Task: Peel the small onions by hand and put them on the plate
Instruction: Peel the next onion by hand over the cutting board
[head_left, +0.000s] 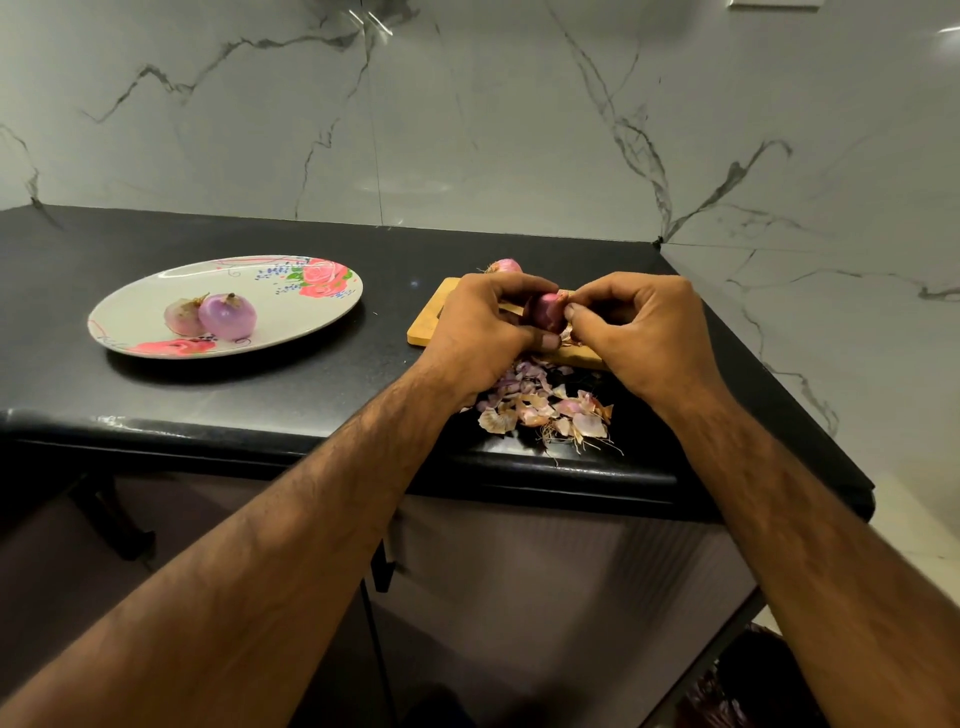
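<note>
My left hand (483, 322) grips a small dark-red onion (545, 310) above a wooden cutting board (431, 325). My right hand (639, 327) pinches the onion's skin at its right side with thumb and fingertips. Two peeled, pale purple onions (213, 314) lie side by side on the oval floral plate (291, 312) at the left of the black counter. Another unpeeled onion (505, 266) peeks out behind my left hand, at the board's far edge.
A heap of onion skins and roots (545, 410) lies on the black counter (260, 395) near its front edge, below my hands. A marble wall stands behind and to the right. The counter ends just right of my right hand.
</note>
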